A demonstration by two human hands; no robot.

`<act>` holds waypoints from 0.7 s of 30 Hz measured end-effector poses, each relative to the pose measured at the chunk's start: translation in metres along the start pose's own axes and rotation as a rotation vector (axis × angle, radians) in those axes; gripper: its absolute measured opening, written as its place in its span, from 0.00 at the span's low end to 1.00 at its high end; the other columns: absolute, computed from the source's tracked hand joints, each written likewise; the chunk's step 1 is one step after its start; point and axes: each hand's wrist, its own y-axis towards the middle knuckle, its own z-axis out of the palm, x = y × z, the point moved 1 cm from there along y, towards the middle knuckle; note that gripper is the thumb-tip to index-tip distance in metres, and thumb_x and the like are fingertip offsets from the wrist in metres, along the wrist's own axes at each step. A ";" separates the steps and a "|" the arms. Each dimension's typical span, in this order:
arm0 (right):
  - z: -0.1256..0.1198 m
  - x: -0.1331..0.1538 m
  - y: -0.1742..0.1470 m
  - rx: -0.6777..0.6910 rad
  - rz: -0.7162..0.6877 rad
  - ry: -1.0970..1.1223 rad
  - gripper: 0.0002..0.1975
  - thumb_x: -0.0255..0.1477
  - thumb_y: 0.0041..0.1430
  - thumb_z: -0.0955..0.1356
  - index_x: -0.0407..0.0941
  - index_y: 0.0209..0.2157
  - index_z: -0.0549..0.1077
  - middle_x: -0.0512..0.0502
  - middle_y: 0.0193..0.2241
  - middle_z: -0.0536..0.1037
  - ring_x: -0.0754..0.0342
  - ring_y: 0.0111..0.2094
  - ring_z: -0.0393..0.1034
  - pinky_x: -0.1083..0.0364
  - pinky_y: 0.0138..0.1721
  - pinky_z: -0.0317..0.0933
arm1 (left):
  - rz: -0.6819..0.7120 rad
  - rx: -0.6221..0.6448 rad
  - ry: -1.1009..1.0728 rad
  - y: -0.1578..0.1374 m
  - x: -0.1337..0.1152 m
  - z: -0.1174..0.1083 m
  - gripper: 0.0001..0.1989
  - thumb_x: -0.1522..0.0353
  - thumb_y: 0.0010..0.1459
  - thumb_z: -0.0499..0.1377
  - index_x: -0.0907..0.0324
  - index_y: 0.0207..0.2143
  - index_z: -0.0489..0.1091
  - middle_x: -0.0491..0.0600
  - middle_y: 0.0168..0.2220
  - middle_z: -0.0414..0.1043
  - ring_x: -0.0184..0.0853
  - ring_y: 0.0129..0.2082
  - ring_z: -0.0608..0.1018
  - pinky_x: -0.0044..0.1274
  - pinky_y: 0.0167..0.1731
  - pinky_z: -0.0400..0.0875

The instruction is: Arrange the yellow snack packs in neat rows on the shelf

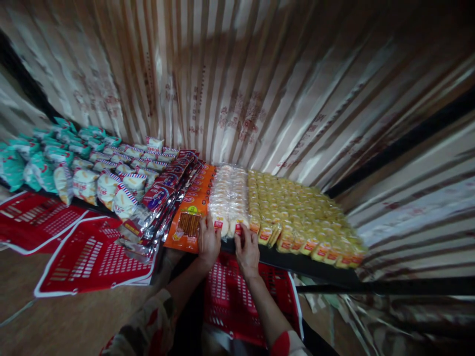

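Two rows of clear packets with white round crackers stand side by side on a black shelf point(274, 256). My left hand point(209, 242) is closed at the front left packet of white crackers point(218, 226), its fingers beside the orange snack bag point(190, 222). At the front right packet of white crackers point(238, 226), my right hand point(248, 249) has its fingers bent over the packet's lower front, near the red label. The fingertips partly cover both packets. Rows of yellow-wrapped snack packets point(300, 212) adjoin on the right.
Further left are dark red foil bags point(159, 195), white snack bags point(85, 185) and teal bags point(40, 170). Red baskets point(100, 254) hang or lean below the shelf front, one red basket point(256, 306) beneath my hands. Printed sheeting point(230, 99) forms the back, with a dark bar point(401, 143) at right.
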 end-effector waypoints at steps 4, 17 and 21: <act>0.002 -0.001 0.000 -0.007 -0.001 -0.017 0.22 0.38 0.62 0.58 0.46 0.54 0.65 0.44 0.35 0.66 0.53 0.33 0.66 0.52 0.39 0.65 | -0.010 0.070 0.055 0.007 0.001 0.003 0.26 0.72 0.57 0.52 0.63 0.58 0.55 0.59 0.55 0.58 0.43 0.55 0.65 0.32 0.53 0.62; -0.001 -0.008 0.004 0.034 -0.011 0.003 0.24 0.41 0.59 0.60 0.44 0.53 0.64 0.44 0.36 0.69 0.52 0.33 0.65 0.49 0.40 0.63 | -0.071 0.119 -0.114 0.010 0.001 -0.007 0.27 0.74 0.56 0.52 0.64 0.59 0.54 0.59 0.57 0.57 0.40 0.56 0.64 0.28 0.54 0.61; -0.002 -0.008 0.006 0.041 -0.007 0.043 0.23 0.41 0.58 0.61 0.43 0.52 0.64 0.42 0.37 0.69 0.52 0.33 0.66 0.49 0.40 0.64 | -0.085 0.138 -0.142 0.010 -0.002 -0.011 0.27 0.75 0.56 0.52 0.64 0.59 0.54 0.59 0.56 0.58 0.39 0.55 0.66 0.27 0.54 0.62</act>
